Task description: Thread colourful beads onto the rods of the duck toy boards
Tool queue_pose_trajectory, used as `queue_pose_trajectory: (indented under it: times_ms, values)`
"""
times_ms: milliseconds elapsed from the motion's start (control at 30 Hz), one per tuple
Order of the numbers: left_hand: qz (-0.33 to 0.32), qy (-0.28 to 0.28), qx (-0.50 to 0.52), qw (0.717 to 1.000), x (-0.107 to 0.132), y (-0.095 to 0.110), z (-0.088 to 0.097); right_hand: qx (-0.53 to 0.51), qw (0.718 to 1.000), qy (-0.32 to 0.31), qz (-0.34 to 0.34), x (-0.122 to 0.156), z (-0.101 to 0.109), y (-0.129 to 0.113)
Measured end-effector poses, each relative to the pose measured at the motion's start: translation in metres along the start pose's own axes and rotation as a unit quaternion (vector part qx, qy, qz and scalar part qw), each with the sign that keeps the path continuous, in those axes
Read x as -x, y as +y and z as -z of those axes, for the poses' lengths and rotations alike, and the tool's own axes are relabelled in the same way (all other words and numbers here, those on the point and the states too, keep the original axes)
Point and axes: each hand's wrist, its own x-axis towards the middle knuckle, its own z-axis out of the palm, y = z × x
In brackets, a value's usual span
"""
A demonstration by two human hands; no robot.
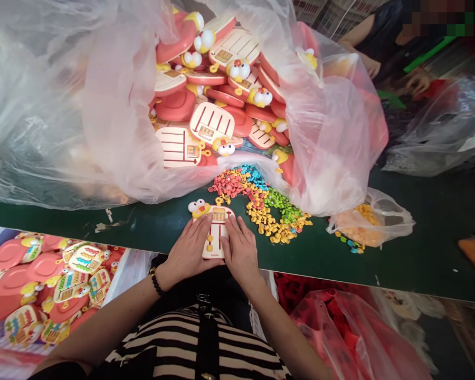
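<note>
Between my two hands, at the green table's front edge, is a toy slotted board (215, 244) with a cream face and a bulgy-eyed yellow duck head (200, 207). Yellow pieces (209, 243) sit in its left slot. My left hand (190, 244) is closed round the left side, fingers lying over the face. From the right, my right hand (242, 248) grips the other side, with its fingers across the right slots; what lies under those fingers is hidden. Just beyond the board are loose small pieces in heaps: red (227, 183), blue (253, 174), green (282, 203) and yellow (275, 227).
A large clear plastic bag (114, 105) full of similar toys stands open behind. Toys with coloured pieces (73, 269) fill a container at lower left. A small bag of yellow pieces (366, 221) lies right on the green table (419, 253). Another person's hand (417, 79) shows at upper right.
</note>
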Motion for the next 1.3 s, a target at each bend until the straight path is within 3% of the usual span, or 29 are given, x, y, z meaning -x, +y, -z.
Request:
queue_pose_trajectory:
  times_ms: [233, 367, 467, 533, 600, 667, 767, 867, 1000, 1133, 1300]
  values:
    - [-0.015, 0.01, -0.014, 1.0, 0.0, 0.0, -0.001, -0.009, 0.997, 0.013, 0.074, -0.002, -0.005, -0.005]
    - [-0.01, 0.017, -0.015, 1.0, 0.001, 0.001, -0.003, -0.09, 0.991, -0.024, 0.094, -0.018, 0.0, -0.006]
    - [-0.009, 0.02, -0.019, 1.0, 0.001, 0.001, -0.002, -0.185, 0.978, -0.015, 0.099, -0.036, 0.006, 0.003]
    - [-0.01, 0.014, -0.02, 1.0, 0.001, 0.001, -0.001, -0.214, 0.975, 0.038, 0.054, -0.052, 0.01, 0.014]
    - [-0.01, 0.003, -0.017, 1.0, 0.0, 0.0, 0.0, -0.177, 0.98, 0.082, -0.027, -0.069, 0.012, 0.027]
    - [-0.004, -0.012, -0.009, 1.0, -0.001, -0.001, 0.002, -0.107, 0.989, 0.046, -0.087, -0.084, 0.01, 0.036]
    - [0.013, -0.037, 0.001, 0.999, -0.003, -0.001, 0.006, -0.02, 0.991, -0.06, -0.116, -0.097, 0.003, 0.039]
    - [0.01, -0.052, -0.004, 0.999, -0.004, -0.001, 0.008, 0.02, 0.989, -0.067, -0.127, -0.101, -0.005, 0.038]
    - [-0.003, -0.056, -0.009, 0.998, -0.003, 0.0, 0.01, 0.013, 0.996, -0.011, -0.093, -0.095, -0.009, 0.043]
    - [-0.008, -0.046, -0.016, 0.999, -0.003, -0.001, 0.01, 0.032, 0.997, 0.073, 0.003, -0.078, -0.005, 0.042]
    - [-0.018, -0.047, -0.018, 0.999, -0.004, -0.002, 0.009, 0.061, 0.989, 0.06, 0.118, -0.059, 0.003, 0.033]
